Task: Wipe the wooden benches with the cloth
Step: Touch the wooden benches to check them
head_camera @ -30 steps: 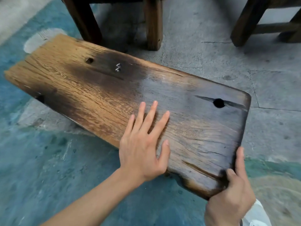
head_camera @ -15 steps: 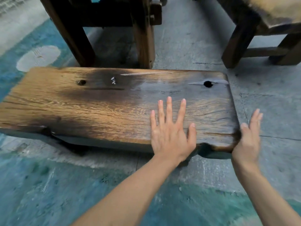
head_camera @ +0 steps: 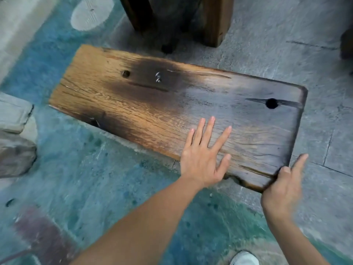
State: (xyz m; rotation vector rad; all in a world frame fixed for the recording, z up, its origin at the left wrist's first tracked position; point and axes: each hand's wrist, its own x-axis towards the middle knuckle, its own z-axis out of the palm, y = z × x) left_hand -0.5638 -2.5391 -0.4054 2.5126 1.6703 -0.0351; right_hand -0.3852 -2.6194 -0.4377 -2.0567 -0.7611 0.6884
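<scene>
A wooden bench (head_camera: pixel 145 104) with a brown, dark-stained plank top fills the middle of the view, slanting from upper left to lower right. It has a round hole near its right end and another near the left. My left hand (head_camera: pixel 204 155) lies flat on the top near the front edge, fingers spread. My right hand (head_camera: pixel 282 186) grips the near right corner of the plank, thumb on top and forefinger stretched along the end. No cloth is in view.
Dark legs of another wooden piece (head_camera: pixel 215 20) stand on the floor just behind the bench. Grey stones (head_camera: pixel 15 138) lie at the left edge. The floor is grey concrete with blue-green paint. A white shoe (head_camera: pixel 244 259) shows at the bottom.
The right hand, open beside the bench end half a second ago, now grips the corner. The bench top has swung from level to slanted in the view. The left hand stays flat on it.
</scene>
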